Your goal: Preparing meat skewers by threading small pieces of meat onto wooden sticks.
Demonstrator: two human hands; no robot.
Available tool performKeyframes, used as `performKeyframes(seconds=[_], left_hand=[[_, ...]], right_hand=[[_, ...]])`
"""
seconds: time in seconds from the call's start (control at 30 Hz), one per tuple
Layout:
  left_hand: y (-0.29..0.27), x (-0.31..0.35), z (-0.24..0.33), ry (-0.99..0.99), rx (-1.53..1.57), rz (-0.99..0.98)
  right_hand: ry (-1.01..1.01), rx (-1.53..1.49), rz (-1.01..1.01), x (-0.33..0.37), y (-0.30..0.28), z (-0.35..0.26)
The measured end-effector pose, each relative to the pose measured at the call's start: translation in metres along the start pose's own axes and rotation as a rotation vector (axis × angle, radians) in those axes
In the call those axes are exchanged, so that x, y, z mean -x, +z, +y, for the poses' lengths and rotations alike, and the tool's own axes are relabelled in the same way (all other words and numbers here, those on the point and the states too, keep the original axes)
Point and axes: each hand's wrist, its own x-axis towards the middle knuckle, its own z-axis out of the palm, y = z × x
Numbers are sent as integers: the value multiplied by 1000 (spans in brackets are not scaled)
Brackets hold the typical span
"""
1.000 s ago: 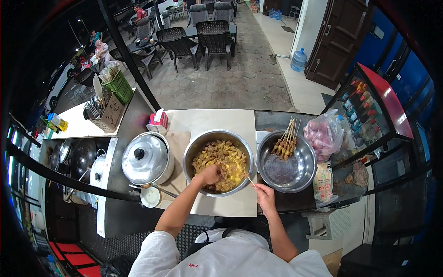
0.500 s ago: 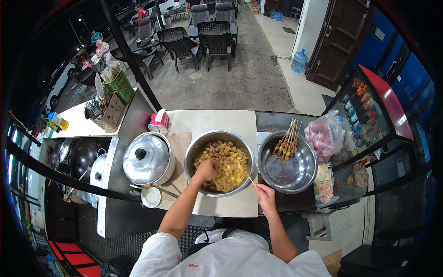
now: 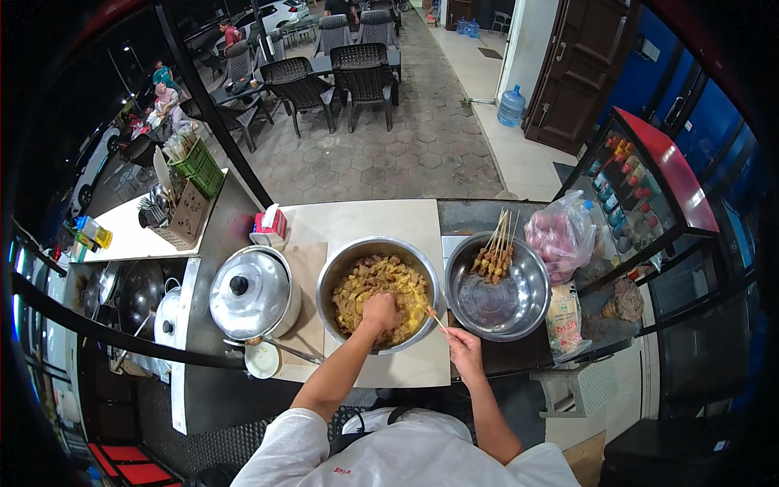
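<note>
A steel bowl point(image 3: 435, 276) of yellow-coated meat pieces point(image 3: 369, 280) stands in front of me. My left hand point(image 3: 380, 311) reaches down into the meat, its fingers curled together and their tips hidden, so what they pinch does not show. Just off the bowl's right rim, my right hand point(image 3: 464, 351) is closed on the lower end of a thin wooden skewer point(image 3: 441, 324). The skewer slants up and left over the rim, with a small bit of meat near its upper end. Several finished meat skewers point(image 3: 493, 260) lean in a second steel bowl point(image 3: 503, 312) to the right.
To the left are a lidded aluminium pot point(image 3: 251, 294), a small white dish point(image 3: 263, 359) and a tissue box point(image 3: 268, 226). A bag of pink items point(image 3: 560, 239), a pack of sticks point(image 3: 565, 321) and a glass display case point(image 3: 641, 187) stand right. Chairs point(image 3: 363, 77) and seated people are beyond.
My left hand has gone lower into the meat, with its fingers now out of sight. The right hand still holds the skewer beside the rim. The whole view has shifted slightly.
</note>
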Motion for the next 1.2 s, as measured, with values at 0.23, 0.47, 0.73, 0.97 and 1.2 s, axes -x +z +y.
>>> performKeyframes(seconds=[0.23, 0.47, 0.73, 0.97, 1.2], left_hand=[[11, -10, -13, 27, 207, 98], [-22, 5, -19, -112, 1134, 98], [-32, 13, -19, -93, 1410, 135], [-36, 21, -20, -108, 1510, -19], [-31, 21, -24, -150, 1676, -179]], right_hand=[[-22, 21, -42, -5, 2, 3], [7, 7, -39, -9, 1, 9], [-77, 150, -100, -10, 9, 9], [-153, 278, -108, -13, 10, -4], [-182, 291, -106, -13, 10, -19]])
